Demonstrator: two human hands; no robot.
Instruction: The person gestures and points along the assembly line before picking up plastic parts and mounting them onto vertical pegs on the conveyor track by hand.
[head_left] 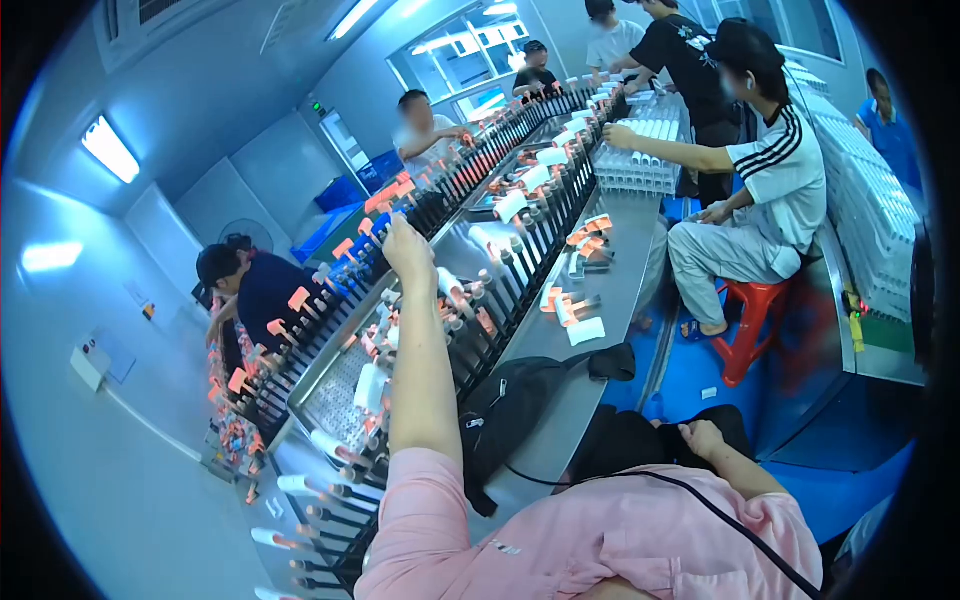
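My left hand [408, 253] reaches across the line to the far row of black upright holders. Its fingers are bent together at the top of that row, beside orange pieces [378, 222]; what they grip, if anything, is hidden. Below my forearm, white pieces [371, 387] and orange-tipped parts lie in a perforated metal tray [318, 400] between the two rows. More white pieces [512, 207] top the near row of holders. My right hand [703, 440] rests on my dark-clothed lap with its fingers curled in, and no object shows in it.
A black bag [510, 410] lies on the metal ledge close to my body. Loose orange and white parts [575, 310] lie farther along it. Clear trays [640, 175] stand beyond. A co-worker [770, 170] sits on a red stool [750, 325] to the right; others stand around the line.
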